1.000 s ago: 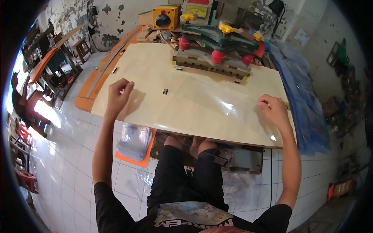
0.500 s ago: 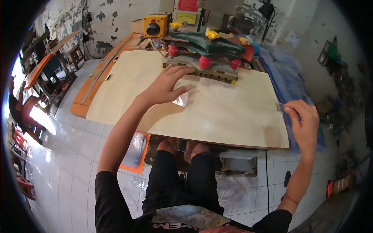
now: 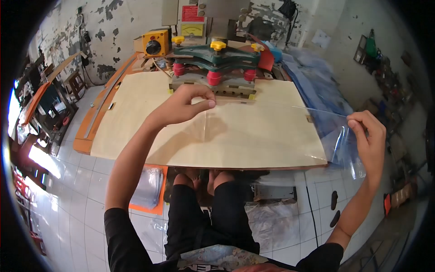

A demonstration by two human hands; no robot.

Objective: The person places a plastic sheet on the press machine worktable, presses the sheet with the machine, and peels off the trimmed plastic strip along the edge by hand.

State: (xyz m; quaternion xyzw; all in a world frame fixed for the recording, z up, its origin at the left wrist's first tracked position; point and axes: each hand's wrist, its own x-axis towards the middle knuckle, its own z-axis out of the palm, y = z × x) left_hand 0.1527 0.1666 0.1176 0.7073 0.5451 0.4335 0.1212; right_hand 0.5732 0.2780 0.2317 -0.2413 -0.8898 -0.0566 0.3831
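Note:
A clear plastic sheet (image 3: 339,144) is stretched between my two hands above the pale board (image 3: 253,145). My left hand (image 3: 192,102) pinches its left end, just in front of the press's metal die (image 3: 213,89). Thumb and fingertips of my right hand (image 3: 366,129) grip the upper right corner, past the board's right edge. The sheet's right part hangs down and catches the light. Its outline over the board is faint.
Behind the die stands a press with a green frame (image 3: 217,54) and red knobs. A yellow control box (image 3: 156,43) is at back left. Blue plastic sheets (image 3: 312,86) lie at the right. Bagged plastic (image 3: 147,186) sits below the board on something orange.
My left hand has moved from the board's left side to its middle and closed on the sheet. My right hand has moved outward right, and the sheet is now lifted and stretched.

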